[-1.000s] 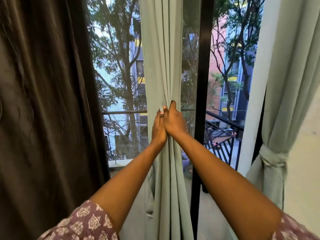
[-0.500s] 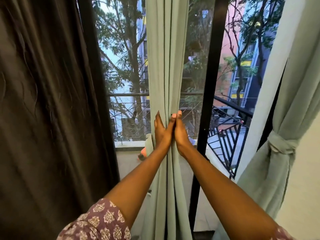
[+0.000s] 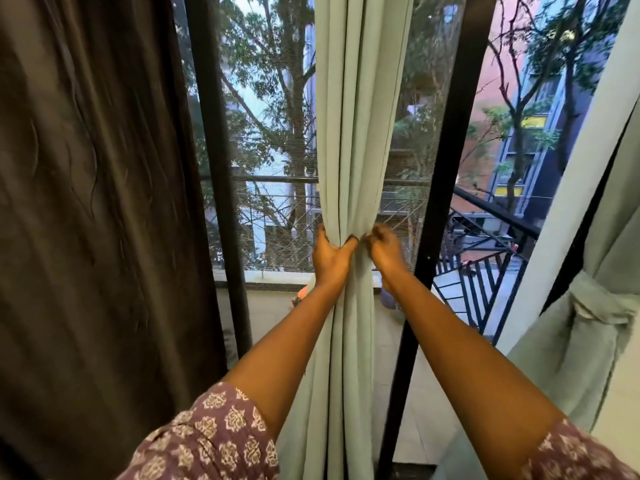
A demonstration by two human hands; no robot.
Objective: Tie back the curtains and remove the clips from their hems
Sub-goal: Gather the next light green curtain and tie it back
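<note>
Gathering step: middle curtain (image 3: 356,133) bunched at mid-window betw. dark frame posts. Left grip (image 3: 330,256) clenched round bundle; right grip (image 3: 382,247) pinching its folds. Next prob. needs tie-back wrapped round bundle. Right-side curtain (image 3: 595,327) already tied. No clips visible.

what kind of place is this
Likely a room in an upper-floor flat, at a balcony door. Pale green curtains hang over a dark-framed glass door, a black railing runs outside, and trees and buildings stand beyond.
</note>
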